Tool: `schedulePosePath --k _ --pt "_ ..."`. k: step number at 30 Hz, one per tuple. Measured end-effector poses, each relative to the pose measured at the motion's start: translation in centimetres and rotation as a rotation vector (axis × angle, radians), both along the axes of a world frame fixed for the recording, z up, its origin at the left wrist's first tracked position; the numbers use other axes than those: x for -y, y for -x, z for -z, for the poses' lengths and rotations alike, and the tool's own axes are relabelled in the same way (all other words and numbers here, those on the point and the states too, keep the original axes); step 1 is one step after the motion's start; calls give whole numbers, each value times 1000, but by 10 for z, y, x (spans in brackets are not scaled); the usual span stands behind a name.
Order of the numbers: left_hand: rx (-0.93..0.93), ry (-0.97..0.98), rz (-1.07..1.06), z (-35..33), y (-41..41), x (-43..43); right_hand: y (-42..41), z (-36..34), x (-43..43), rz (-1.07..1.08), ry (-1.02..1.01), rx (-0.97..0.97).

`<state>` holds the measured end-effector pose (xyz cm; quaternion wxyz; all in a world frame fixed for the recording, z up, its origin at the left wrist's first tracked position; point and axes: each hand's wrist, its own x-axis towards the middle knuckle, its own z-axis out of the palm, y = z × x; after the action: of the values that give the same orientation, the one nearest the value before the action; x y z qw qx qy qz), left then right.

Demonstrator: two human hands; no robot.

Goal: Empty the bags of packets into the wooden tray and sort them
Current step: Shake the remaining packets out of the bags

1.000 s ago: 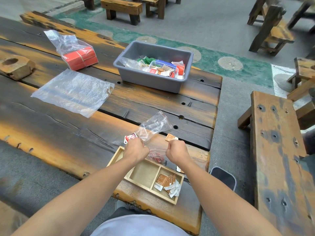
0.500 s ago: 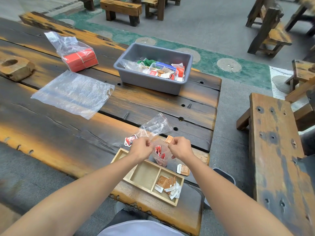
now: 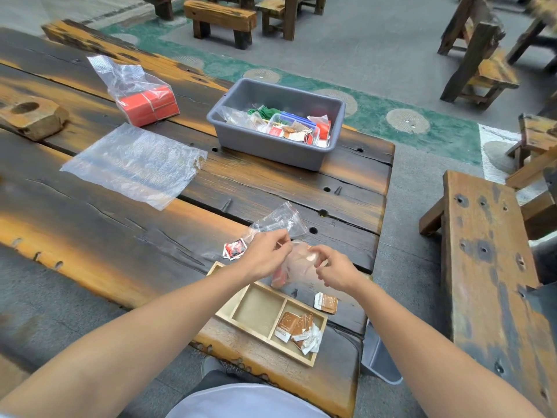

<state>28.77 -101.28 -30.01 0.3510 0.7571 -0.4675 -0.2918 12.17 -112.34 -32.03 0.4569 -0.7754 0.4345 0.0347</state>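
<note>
Head view: crinkly clear bag (image 3: 297, 265) of red packets (image 3: 278, 276) over the wooden tray (image 3: 259, 309) — my left hand (image 3: 265, 257) and right hand (image 3: 334, 270) pinch it, fingers curled.

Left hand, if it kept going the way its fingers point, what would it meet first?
The left hand would meet the clear bag it pinches; past that, probably the right hand, though depth is unclear.

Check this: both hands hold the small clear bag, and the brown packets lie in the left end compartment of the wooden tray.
One error: the head view shows the brown packets in the right end compartment of the wooden tray, not the left. The left hand and right hand do hold the small clear bag.
</note>
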Motion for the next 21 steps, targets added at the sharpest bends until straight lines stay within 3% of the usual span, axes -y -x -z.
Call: schedulePosePath --k 3,9,12,15,21 --pt "-148 91 -47 -23 -3 4 7 4 6 -11 -8 16" --pt "-726 134 -1 -66 -15 14 -13 3 -15 -150 -43 178" --pt "-857 82 -58 -71 -20 12 -24 4 -26 -112 -280 306" --pt "-964 -18 -253 -70 -23 7 -27 2 -49 20 -550 396" --pt "-1058 -114 -396 -35 -33 -31 -28 31 -107 272 -890 374"
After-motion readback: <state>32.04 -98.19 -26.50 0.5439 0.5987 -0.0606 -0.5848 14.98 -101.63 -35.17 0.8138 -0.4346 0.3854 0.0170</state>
